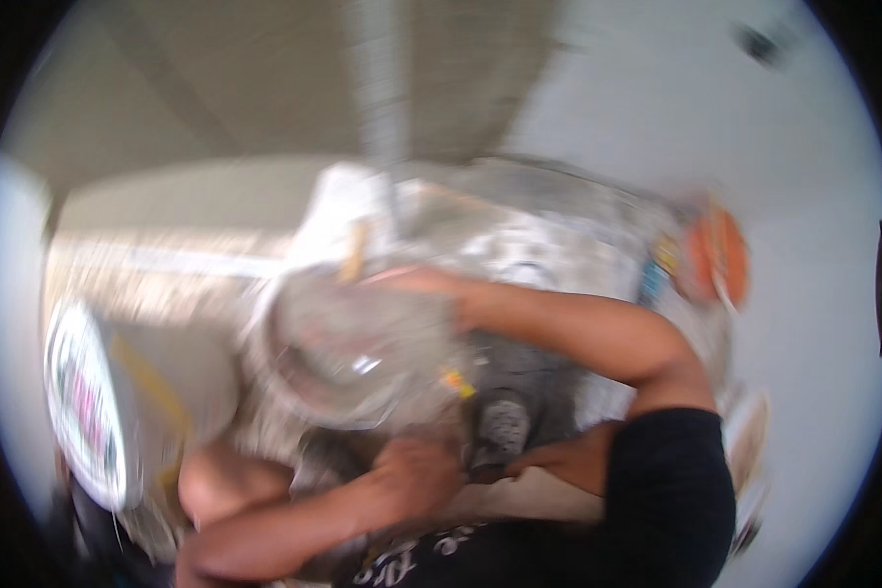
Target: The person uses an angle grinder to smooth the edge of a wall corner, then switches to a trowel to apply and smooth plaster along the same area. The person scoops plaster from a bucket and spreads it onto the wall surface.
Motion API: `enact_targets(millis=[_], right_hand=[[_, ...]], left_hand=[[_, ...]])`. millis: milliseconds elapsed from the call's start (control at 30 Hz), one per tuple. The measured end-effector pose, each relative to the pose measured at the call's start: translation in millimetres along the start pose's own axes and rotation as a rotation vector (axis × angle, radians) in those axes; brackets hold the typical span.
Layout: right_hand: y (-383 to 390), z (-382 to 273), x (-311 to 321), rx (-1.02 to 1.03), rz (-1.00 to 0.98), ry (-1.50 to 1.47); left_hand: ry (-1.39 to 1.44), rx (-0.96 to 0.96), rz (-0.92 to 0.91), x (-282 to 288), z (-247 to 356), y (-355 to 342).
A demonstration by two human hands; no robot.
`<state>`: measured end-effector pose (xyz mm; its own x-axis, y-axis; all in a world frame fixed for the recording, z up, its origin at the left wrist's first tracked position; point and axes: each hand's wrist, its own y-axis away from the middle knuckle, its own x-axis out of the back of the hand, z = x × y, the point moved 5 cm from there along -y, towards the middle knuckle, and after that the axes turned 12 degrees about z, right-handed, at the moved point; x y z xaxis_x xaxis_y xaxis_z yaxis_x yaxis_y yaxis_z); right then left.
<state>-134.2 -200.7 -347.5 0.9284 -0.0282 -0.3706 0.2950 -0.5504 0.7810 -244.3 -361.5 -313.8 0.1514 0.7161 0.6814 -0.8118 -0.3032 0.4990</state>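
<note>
The picture is smeared by motion. A wide round tub [265, 328] stands in front of me, with grey, wet-looking material [328, 343] inside. My right hand [412, 281] reaches across to the tub's far right side, beside a short tan stick or handle [354, 251]. Its fingers are too blurred to make out. Close to my body, below the tub's near rim, my left hand [419, 475] is curled closed; whatever is in it does not show. A small yellow and orange patch [458, 382] lies between the two hands.
A pale bucket [191, 377] with a printed white end [93, 402] is tilted at my left. White sacks or sheeting [338, 201] lie beyond the tub. An orange object [717, 257] and a small blue item [654, 282] are by the right wall [813, 323].
</note>
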Motion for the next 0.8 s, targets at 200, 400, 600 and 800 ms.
enact_targets(millis=[200, 400, 600, 800], right_hand=[[7.0, -19.3, -37.6, 0.567, -0.403, -0.144], [69.7, -52.9, -59.8, 0.799, -0.526, -0.124], [140.3, -75.0, 1.7, 1.097, -0.239, 0.068], [138.6, -59.6, 42.8, 0.863, -0.331, -0.399]], left_hand=[[0.126, 0.106, 0.373, 79.7, 1.1, -8.5], [0.697, 0.08, 0.592, 94.7, -16.6, -12.2], [0.776, -0.048, 0.9, 131.5, 1.1, -8.8], [1.253, -0.121, 1.086, 145.5, 3.2, -19.7]])
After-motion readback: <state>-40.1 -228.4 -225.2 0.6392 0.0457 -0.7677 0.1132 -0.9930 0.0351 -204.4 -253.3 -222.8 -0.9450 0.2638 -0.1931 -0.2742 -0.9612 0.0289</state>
